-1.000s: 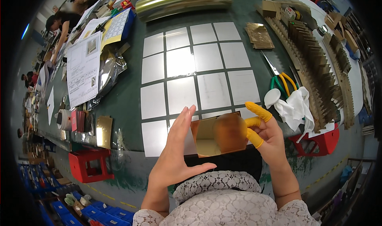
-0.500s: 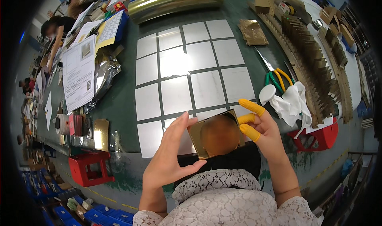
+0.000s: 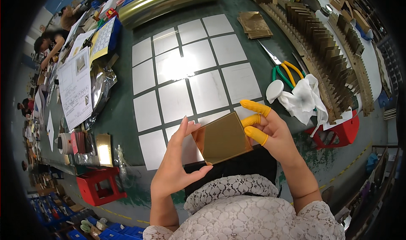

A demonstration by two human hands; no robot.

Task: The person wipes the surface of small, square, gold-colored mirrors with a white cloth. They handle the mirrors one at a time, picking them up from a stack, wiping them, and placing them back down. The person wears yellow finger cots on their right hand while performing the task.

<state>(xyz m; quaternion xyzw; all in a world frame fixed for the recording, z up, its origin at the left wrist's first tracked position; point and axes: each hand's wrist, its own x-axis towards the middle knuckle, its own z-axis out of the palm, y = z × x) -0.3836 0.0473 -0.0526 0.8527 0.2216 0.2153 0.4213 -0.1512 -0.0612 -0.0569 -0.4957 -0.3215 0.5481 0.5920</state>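
A rectangular gold-coloured mirror plate (image 3: pixel 226 138) is held tilted in front of my body, its glossy face toward me. My left hand (image 3: pixel 171 172) grips its left side, thumb at the lower corner and fingertips at the upper one. My right hand (image 3: pixel 277 134), with yellow finger cots on several fingertips, pinches the right edge between thumb and a finger while the index finger stretches out above. Beyond the hands, flat whitish square plates (image 3: pixel 207 87) lie in rows on the green table (image 3: pixel 124 75).
Scissors (image 3: pixel 281 66) with green and yellow handles lie at the right, by a white cloth (image 3: pixel 302 100) and a round white lid (image 3: pixel 275 90). Toothed racks (image 3: pixel 313 49) hold upright plates. A gold film roll (image 3: pixel 169 5) lies at the back, and papers (image 3: pixel 76 87) at the left.
My view has shifted, so the table things sit a little further left. The mirror plate has tilted, and the dark round reflection on its face is gone. Both hands keep their places on it.
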